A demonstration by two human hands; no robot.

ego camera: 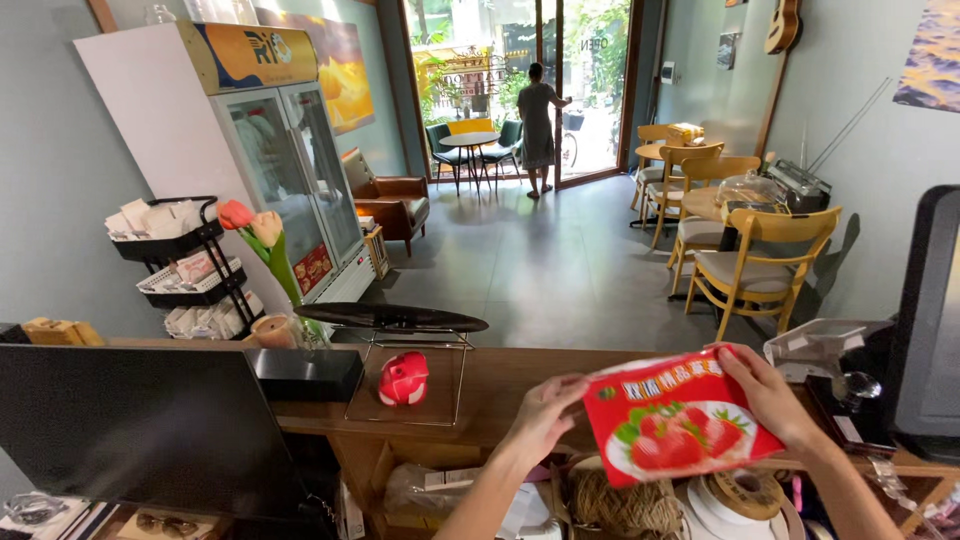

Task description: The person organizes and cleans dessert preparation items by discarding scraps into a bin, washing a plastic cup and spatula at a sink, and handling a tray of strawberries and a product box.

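Glossy red strawberry-printed packet [672,427], held flat.

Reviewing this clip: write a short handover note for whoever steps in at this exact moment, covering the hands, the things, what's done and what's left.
Left hand: grips the left edge of the red snack packet.
Right hand: grips its top right corner.
Packet: held up flat over the wooden counter, strawberry picture facing the camera, apparently unopened.
Below it: twine ball, tape roll.
Done: packet in hand.
Left: opening it, going by the grip.

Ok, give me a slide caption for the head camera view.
Both hands, left and right, hold a red strawberry-print packet above a wooden counter.
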